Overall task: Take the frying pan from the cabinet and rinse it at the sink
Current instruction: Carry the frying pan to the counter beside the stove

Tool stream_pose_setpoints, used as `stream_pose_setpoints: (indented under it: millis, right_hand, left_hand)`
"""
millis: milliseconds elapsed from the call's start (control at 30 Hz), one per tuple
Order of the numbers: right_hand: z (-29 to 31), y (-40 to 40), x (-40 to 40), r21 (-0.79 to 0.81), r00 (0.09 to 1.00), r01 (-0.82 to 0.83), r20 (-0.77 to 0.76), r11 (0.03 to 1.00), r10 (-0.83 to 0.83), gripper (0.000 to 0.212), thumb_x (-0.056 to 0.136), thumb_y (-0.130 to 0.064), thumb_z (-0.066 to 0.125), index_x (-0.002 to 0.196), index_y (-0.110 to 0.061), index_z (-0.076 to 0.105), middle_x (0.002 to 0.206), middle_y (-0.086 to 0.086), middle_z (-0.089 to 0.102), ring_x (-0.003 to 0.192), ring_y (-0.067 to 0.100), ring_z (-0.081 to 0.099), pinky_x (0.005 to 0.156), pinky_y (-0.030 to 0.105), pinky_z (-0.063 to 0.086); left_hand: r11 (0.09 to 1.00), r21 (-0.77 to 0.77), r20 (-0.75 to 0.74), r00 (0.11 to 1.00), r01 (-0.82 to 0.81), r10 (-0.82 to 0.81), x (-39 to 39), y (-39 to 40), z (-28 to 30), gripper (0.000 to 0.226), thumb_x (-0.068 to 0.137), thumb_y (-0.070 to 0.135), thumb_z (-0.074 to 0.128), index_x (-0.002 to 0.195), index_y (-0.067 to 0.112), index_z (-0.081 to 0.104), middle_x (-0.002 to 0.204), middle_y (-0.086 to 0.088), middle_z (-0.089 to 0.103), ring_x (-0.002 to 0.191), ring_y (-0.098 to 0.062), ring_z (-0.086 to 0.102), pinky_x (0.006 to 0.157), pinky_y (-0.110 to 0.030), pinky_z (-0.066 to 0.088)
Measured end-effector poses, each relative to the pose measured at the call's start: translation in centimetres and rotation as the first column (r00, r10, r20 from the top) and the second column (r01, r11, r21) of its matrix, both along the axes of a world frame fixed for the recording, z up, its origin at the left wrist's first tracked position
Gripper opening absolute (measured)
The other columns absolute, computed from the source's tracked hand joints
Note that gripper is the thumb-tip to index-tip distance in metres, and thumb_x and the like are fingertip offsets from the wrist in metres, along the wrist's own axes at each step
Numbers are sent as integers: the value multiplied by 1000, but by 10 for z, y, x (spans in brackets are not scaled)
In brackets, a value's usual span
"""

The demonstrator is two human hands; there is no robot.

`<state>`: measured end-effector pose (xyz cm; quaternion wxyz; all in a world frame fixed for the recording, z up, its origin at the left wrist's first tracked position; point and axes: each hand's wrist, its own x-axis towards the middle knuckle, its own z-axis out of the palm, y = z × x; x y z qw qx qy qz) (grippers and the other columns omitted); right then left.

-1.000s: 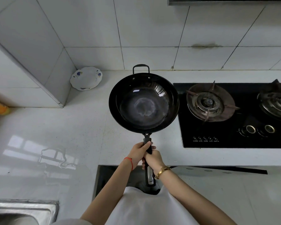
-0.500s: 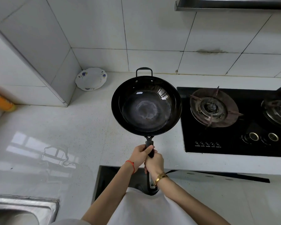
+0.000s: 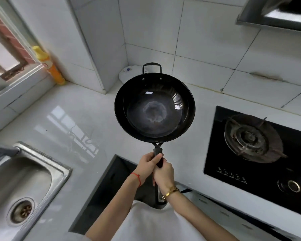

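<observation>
Black frying pan, both the left hand and right hand gripping its handle, has swung leftward. Stainless sink now fills the lower left, so rinsing looks close.

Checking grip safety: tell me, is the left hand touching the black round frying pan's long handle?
Touching: the head view shows the left hand wrapped round the frying pan's handle.

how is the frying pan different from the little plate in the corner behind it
The frying pan is black, deep and much larger; the plate is white with small blue marks and shallow. The pan is held above the counter by its long handle, gripped by the left hand and right hand; the plate rests in the tiled corner, partly hidden by the pan. Both are round.
</observation>
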<state>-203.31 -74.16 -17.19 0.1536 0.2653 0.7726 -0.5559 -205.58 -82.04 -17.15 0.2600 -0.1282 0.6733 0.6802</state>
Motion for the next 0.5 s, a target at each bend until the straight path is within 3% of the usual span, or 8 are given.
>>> stream_pose_setpoints:
  millis: [167,300,500]
  right_hand:
    - [5,-2,26,-28,985,-173,-2,985,173,17,96,-23,53,105,-14,64,70,6,67,34,7,55,33,18,40]
    - [2,-4,49,-53,949,-315,-24,948,314,16,95,-22,53,105,-15,64,70,8,67,36,9,57,34,20,41]
    - [-2,-18,78,-97,861,-505,12,858,508,18,98,-23,51,109,-16,63,74,10,68,46,14,60,37,21,45]
  left_hand:
    - [984,-27,-10,984,-179,179,40,-8,0,30,95,33,57,110,9,65,100,-15,72,89,-37,71,79,-54,57]
    - [950,-18,-16,950,-311,310,76,-12,1,30,95,32,57,106,5,65,93,-11,73,74,-25,70,61,-38,57]
    - [856,-33,-29,857,-516,515,123,-24,-2,27,95,28,56,104,6,68,103,-13,73,98,-27,69,89,-42,57]
